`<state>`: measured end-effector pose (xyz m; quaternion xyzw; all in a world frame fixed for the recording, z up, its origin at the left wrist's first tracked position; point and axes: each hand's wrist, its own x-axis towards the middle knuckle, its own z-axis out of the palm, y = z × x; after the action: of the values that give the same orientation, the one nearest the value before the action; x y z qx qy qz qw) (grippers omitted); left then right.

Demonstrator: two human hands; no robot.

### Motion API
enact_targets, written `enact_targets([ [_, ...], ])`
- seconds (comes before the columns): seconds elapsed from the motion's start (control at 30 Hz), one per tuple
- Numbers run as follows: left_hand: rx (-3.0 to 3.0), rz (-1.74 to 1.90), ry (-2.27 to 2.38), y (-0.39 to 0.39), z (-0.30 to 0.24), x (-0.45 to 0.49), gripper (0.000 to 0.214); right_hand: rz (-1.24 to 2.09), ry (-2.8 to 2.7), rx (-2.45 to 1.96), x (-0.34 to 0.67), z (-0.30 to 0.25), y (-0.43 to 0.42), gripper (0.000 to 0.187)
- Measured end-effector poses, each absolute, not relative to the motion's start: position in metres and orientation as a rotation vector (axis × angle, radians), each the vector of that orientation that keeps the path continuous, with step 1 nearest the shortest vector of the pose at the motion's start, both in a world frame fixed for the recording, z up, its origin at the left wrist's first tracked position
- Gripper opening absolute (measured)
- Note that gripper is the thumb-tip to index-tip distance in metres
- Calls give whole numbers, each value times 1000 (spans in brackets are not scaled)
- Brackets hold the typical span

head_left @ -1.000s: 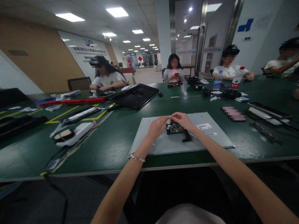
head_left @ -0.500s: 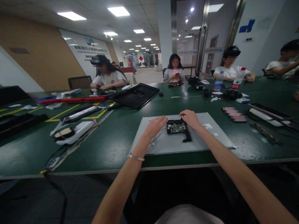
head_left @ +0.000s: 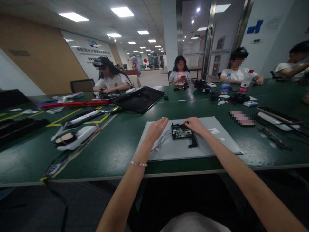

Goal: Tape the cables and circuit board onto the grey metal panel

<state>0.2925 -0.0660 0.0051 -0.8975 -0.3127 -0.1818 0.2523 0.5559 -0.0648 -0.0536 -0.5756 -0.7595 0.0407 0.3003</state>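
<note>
A grey metal panel (head_left: 207, 149) lies flat on the table in front of me. On it sits a black plastic bracket (head_left: 193, 141) carrying a green circuit board (head_left: 182, 132). My right hand (head_left: 196, 125) has its fingertips closed at the bracket's upper right edge. To the left of the bracket, and apart from it, is my left hand (head_left: 155, 129), its fingers curled together; whatever they hold, if anything, is hidden. Thin grey cables (head_left: 164, 138) run from the board's left side, below my left hand, to a small white connector (head_left: 157, 149).
Beyond the panel lies a black monitor housing (head_left: 142, 98). A white device (head_left: 77, 138) and a black strap are at left. A phone (head_left: 242, 118), a narrow circuit strip (head_left: 274, 138) and two bottles (head_left: 226, 84) stand or lie at right. Several people sit across the green table (head_left: 108, 161).
My left hand has drawn slightly left, away from the bracket's corner. My right hand has shifted a little left and down along the bracket's edge. Panel and board stay put.
</note>
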Motion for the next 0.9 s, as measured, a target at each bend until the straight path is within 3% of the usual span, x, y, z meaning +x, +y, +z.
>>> enact_targets([
  [0.37,-2584,-274,-947,-60,-1,293,30,109,-1972,-1522,555,-51,-66,22],
  [0.7,-2841,-618,-966,-62,-4,298,31,33,-1881,-1517,551,-41,-71,26],
  [0.9,-2620,-685,-1194,-59,-2,295,34,29,-1960,-1421,540,-32,-83,25],
])
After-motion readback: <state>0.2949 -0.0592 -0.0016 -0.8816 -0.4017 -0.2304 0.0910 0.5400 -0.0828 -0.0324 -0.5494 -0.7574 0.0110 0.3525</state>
